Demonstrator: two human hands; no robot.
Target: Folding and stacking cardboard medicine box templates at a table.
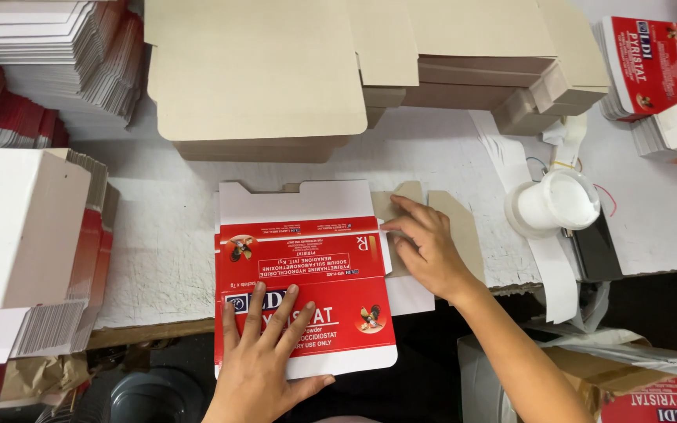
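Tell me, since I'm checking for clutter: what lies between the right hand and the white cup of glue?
Head view: a tan cardboard flap, then bare white tabletop, between the right hand and white cup.

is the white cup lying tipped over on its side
No, the white cup stands upright on the table, its open mouth facing up.
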